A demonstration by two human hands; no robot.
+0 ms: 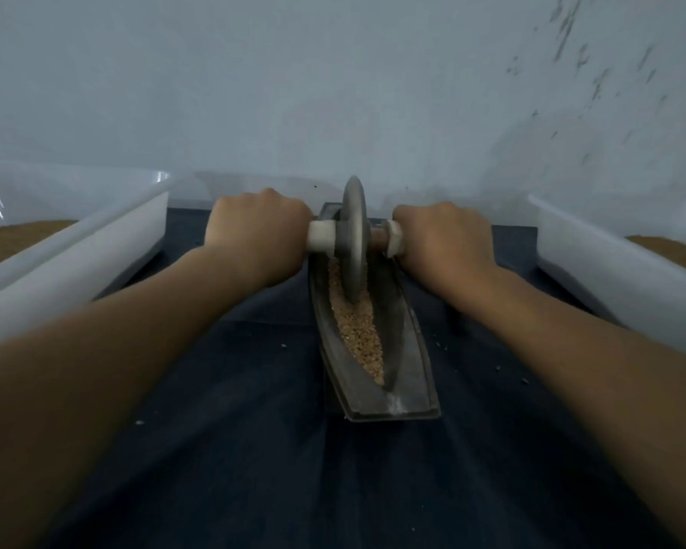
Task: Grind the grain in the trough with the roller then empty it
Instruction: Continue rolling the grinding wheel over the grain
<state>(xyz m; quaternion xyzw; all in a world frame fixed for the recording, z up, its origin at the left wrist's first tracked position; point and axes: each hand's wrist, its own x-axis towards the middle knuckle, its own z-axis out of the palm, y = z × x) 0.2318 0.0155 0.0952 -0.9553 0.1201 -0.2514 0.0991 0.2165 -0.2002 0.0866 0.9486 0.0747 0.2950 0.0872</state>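
Note:
A dark metal boat-shaped trough [406, 362] lies lengthwise on a dark blue cloth, its near end pointing at me. Tan crushed grain [360, 330] fills its groove. A grey metal disc roller [354, 239] stands upright in the groove toward the far end, on an axle with white collars. My left hand [256, 229] grips the left handle and my right hand [446, 235] grips the right handle, both arms stretched forward.
A white plastic tub [96, 247] holding brown grain stands at the left, and another white tub [595, 255] with brown grain at the right. A pale wall rises just behind the trough. A few stray grains dot the cloth [254, 449].

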